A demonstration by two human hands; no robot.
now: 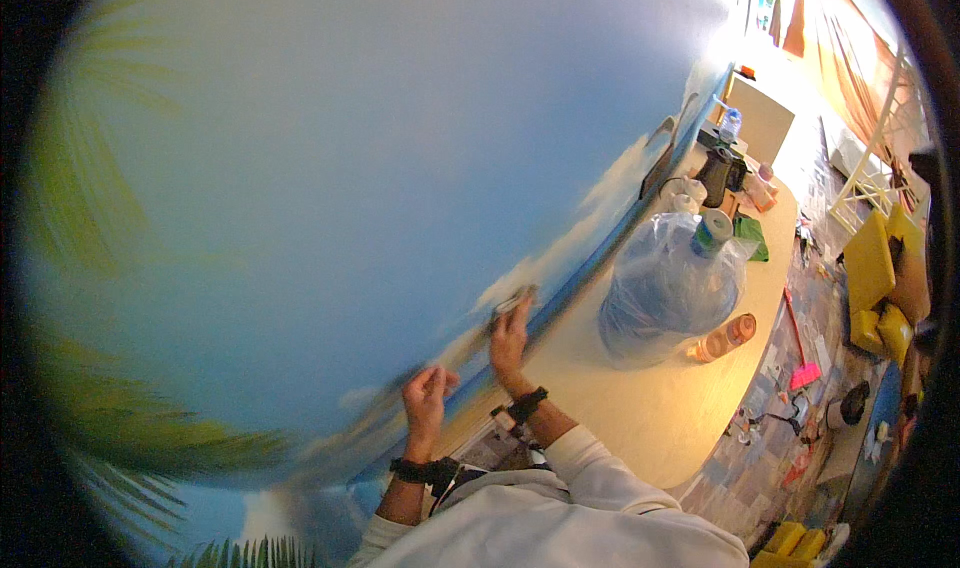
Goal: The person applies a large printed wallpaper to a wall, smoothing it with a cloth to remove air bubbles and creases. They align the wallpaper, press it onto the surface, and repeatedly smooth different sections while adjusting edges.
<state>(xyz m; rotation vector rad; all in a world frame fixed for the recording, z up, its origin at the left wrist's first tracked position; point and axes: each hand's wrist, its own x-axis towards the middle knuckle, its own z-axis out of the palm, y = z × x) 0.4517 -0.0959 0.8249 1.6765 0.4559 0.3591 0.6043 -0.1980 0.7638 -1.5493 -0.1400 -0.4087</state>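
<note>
Before me is a wall mural (360, 193) of blue sky, clouds and palm fronds. My right hand (510, 343) reaches up to the mural's lower part, its fingers on a small flat greyish object (514, 302) against the wall. Blur hides what that object is. Lower and to the left, my left hand (425, 403) is held near the wall with its fingers curled in; nothing shows in it. Both wrists wear black bands. Beside my right hand stretches a light wooden tabletop (645, 433). A large clear water jug (660, 290) in thin plastic wrap rests on it.
An orange cylindrical container (724, 338) is beside the jug. Farther along are a green cloth-like item (750, 236), a dark jug-like container (716, 174) and a small water bottle (729, 125). A pink broom or dustpan (805, 375), scattered litter and yellow cushions (870, 268) lie beyond the table.
</note>
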